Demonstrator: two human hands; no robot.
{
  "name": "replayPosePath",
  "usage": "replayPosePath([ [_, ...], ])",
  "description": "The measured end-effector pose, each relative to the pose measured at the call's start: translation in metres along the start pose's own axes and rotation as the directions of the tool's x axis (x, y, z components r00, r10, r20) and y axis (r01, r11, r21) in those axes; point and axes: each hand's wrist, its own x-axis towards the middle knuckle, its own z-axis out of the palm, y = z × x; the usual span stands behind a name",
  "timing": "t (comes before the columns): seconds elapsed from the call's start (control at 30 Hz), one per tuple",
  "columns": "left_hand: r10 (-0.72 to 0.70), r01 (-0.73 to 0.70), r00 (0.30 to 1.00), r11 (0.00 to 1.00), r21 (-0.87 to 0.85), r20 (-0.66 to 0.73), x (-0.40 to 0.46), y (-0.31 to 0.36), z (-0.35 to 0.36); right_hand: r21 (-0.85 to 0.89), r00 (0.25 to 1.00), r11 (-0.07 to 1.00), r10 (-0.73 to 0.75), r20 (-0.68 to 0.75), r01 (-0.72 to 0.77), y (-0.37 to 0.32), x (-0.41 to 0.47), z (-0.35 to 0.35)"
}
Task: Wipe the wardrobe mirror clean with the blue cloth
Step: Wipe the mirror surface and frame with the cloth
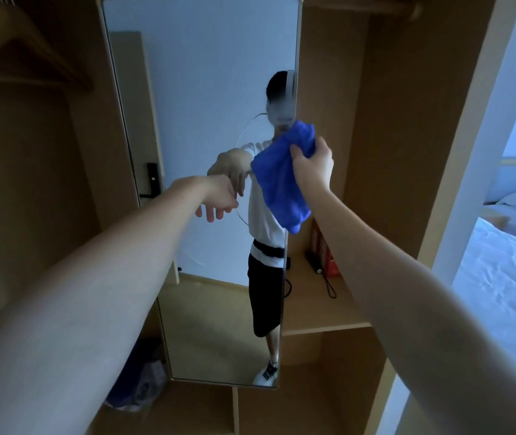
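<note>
A tall framed wardrobe mirror [200, 89] stands upright in the open wooden wardrobe, reflecting a person in a white shirt and black shorts. My right hand [313, 164] grips a bunched blue cloth [281, 177] near the mirror's right edge at mid height; the cloth hangs down from my fingers in front of the glass. My left hand [219, 196] reaches out to the mirror's middle with fingers loosely hanging, holding nothing, and its reflection meets it there.
A wooden shelf [319, 309] to the right of the mirror carries a red box [325, 249] and a black cord. A hanger [21, 54] hangs at top left. A plastic bag [143, 381] lies at bottom left. A white bed [507, 271] is far right.
</note>
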Motion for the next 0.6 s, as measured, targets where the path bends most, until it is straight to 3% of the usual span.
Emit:
replayPosePath([
  [0.27, 0.018, -0.022, 0.999, 0.997, -0.077, -0.051, 0.002, -0.004, 0.001, 0.062, 0.993, 0.991, 0.118, -0.015, -0.117, 0.056, -0.044, 0.009],
  [0.5, 0.033, -0.046, 0.994, 0.991, -0.122, -0.102, -0.002, 0.004, -0.028, 0.005, 1.000, 1.000, -0.012, -0.004, 0.012, -0.021, 0.027, 0.004],
  [0.6, 0.031, -0.055, 0.986, 0.988, -0.142, -0.164, -0.001, 0.003, -0.039, 0.059, 0.999, 0.998, -0.016, -0.044, 0.018, -0.004, 0.014, 0.011],
])
